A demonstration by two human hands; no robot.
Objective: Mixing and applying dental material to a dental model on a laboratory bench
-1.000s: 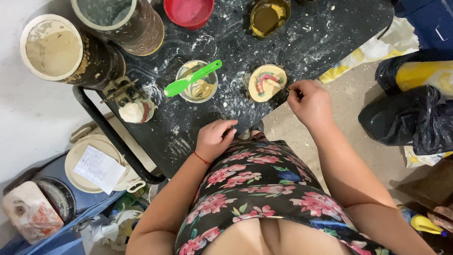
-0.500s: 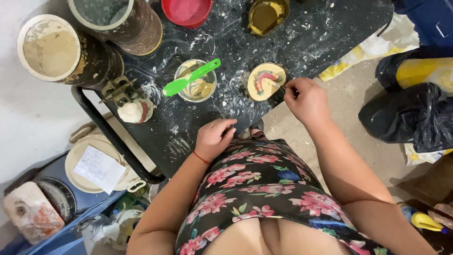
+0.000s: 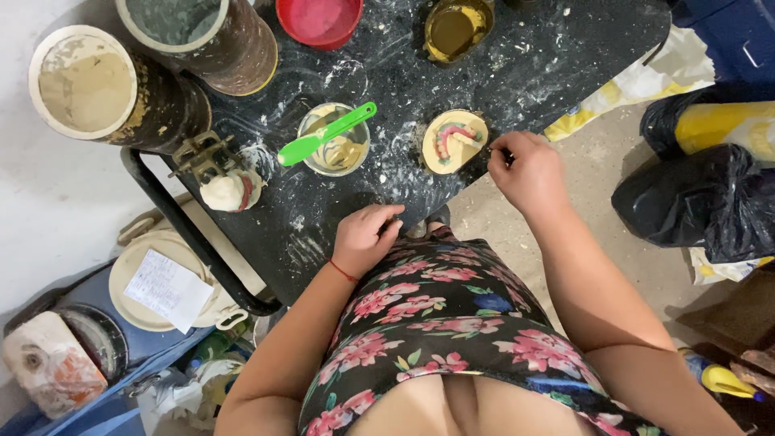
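Now the right hand pinches a thin tool at the round dental mould, trimming looks underway, left hand curled idle, steady fine strokes needed.

Right hand – fingertips curled at counter edge, pinched item too small to tell. Red bowl, yellow pot, grey bucket at counter's far edge – cut by top frame. Counter's near edge hidden under floral dress.
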